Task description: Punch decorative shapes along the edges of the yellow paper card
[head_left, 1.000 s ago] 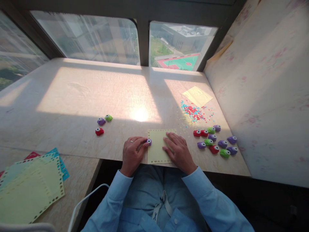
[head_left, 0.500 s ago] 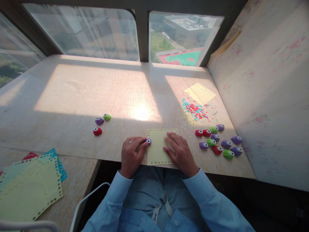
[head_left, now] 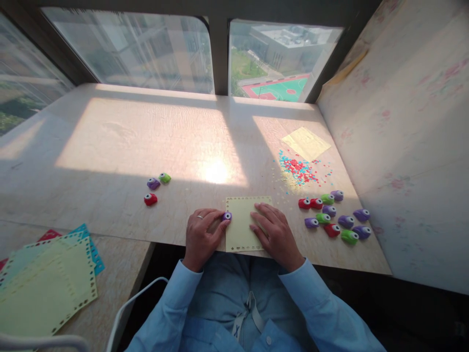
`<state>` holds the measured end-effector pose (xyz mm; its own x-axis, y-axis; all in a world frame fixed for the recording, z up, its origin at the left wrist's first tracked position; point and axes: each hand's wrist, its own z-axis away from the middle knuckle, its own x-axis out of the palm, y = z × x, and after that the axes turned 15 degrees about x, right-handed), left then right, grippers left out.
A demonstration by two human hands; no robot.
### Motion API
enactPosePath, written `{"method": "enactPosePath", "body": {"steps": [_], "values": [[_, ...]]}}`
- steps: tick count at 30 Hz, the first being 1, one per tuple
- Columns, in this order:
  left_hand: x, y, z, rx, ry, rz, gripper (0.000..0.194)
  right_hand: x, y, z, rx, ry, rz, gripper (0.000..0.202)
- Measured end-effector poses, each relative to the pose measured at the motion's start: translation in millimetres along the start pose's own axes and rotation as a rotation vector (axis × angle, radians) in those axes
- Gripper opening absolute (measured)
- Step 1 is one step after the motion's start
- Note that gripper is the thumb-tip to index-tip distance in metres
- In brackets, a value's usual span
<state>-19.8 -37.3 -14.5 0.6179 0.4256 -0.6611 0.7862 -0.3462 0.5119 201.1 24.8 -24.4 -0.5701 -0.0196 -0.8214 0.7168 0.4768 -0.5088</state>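
Pinched between thumb and fingers of the left hand [head_left: 204,236], the purple punch [head_left: 227,216] sits at their tips, on the left edge of the yellow sheet [head_left: 240,229], whose surface rightward bears the right hand's [head_left: 277,235] spread fingers.

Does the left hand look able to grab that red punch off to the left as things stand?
Probably not: the left hand pinches a purple punch at the left edge of the yellow sheet, so its grip looks taken. The red punch seems near enough, though.
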Motion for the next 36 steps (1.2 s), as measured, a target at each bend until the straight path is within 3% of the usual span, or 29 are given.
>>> {"method": "enactPosePath", "body": {"steps": [8,16,24,29,32,36], "values": [[1.0,0.1,-1.3,-0.019,-0.007,-0.004,0.017,-0.7,0.1,-0.2,0.028,0.001,-0.066,0.026],[0.9,0.3,-0.6,-0.078,0.016,0.047,0.021,-9.8,1.1,-1.4,0.197,0.092,-0.422,0.024],[-6.1,5.1,-15.4,-0.493,0.144,0.376,0.032,-10.2,6.7,-0.5,0.373,0.127,-0.599,0.021],[-10.1,6.3,-35.3,-0.563,-0.005,0.342,0.035,-9.3,7.8,0.0,0.396,0.133,-0.642,0.019],[-11.2,5.7,-42.4,-0.549,-0.138,0.279,0.046,-9.6,7.6,0.6,0.415,0.138,-0.661,0.020],[-9.9,5.5,-45.4,-0.544,-0.221,0.268,0.057,-9.6,8.0,1.1,0.412,0.145,-0.677,0.019]]}}
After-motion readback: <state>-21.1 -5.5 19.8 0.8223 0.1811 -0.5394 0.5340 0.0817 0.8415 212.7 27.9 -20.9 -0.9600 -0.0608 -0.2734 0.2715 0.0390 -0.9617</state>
